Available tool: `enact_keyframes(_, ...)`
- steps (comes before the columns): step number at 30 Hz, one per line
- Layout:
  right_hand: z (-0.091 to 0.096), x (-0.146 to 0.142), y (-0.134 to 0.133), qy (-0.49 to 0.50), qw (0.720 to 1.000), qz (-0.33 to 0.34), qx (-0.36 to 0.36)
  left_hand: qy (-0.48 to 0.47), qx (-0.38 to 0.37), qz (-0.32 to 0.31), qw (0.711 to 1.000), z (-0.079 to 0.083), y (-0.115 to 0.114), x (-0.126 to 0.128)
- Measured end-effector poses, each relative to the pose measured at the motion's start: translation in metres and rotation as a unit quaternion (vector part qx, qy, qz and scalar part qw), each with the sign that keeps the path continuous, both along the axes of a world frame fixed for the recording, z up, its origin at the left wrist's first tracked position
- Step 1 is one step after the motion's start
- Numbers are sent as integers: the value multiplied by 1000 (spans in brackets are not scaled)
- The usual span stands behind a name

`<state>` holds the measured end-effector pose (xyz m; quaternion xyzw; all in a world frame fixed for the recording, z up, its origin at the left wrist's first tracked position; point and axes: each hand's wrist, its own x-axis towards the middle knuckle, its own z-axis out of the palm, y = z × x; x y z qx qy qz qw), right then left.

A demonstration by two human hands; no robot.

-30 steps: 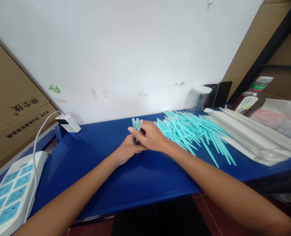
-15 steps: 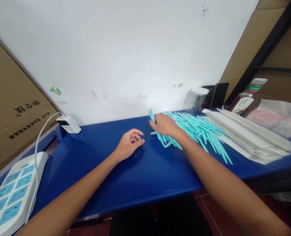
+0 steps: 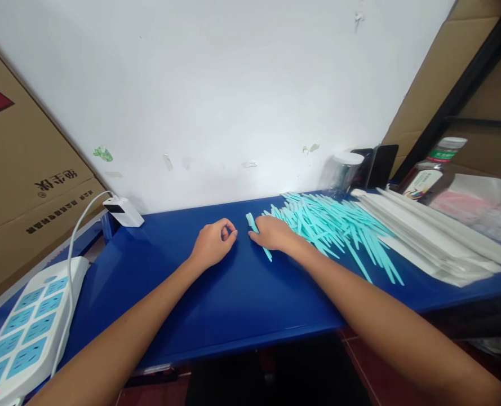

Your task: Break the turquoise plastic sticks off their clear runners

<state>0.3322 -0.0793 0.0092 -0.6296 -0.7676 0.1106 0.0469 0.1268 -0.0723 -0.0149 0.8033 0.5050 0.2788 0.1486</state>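
Note:
My right hand (image 3: 271, 232) is closed around a small bunch of thin turquoise sticks (image 3: 251, 221). Their ends stick out above the fingers and below the palm. To the right spreads a loose pile of similar flat turquoise sticks (image 3: 338, 223) on the blue table (image 3: 242, 316). My left hand (image 3: 214, 242) hovers over or rests on the table, left of the bunch, with its fingers curled in and the thumb near the fingertips. Nothing shows in it, and a gap separates it from the bunch.
White flat plastic sleeves (image 3: 440, 237) lie right of the pile. Behind them stand a clear jar with a white lid (image 3: 345, 172), dark phone-like slabs (image 3: 383, 166) and a bottle (image 3: 430, 172). A power strip (image 3: 30, 327), white charger (image 3: 123, 212) and cardboard box (image 3: 34, 152) are left.
My right hand has drawn the bunch of sticks left and toward me, away from the pile. My left hand has moved slightly left and curled more. The view has shifted a little.

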Motion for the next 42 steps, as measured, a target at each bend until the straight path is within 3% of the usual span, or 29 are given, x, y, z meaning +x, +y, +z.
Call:
enact_keyframes(4,3,0,-2,-4,1000,-11,23,37,-4,-17,999,-2,-1,1)
enact_keyframes(8,25,18,-1,11,996,-35,80,60,-5,-28,998,-1,-2,1)
enact_keyframes(12,55,63,8,-19,982,-150,115,71,15,-63,995,-1,-3,2)
enact_keyframes(15,65,94,15,-75,980,-183,6,62,31,-90,993,-1,-4,2)
enact_keyframes(18,59,106,18,-122,969,-199,-80,57,36,-124,990,-1,-7,2)
enact_keyframes(21,46,102,17,-139,966,-196,-99,62,30,-157,985,-2,-13,5)
enact_keyframes(26,29,79,8,-132,979,-155,-20,90,20,-192,977,-6,-22,17)
enact_keyframes(33,21,45,-6,-154,982,-103,43,88,38,-209,973,-10,-21,22)
enact_keyframes(42,12,39,-5,-106,983,-74,131,86,56,-208,973,-14,-20,20)
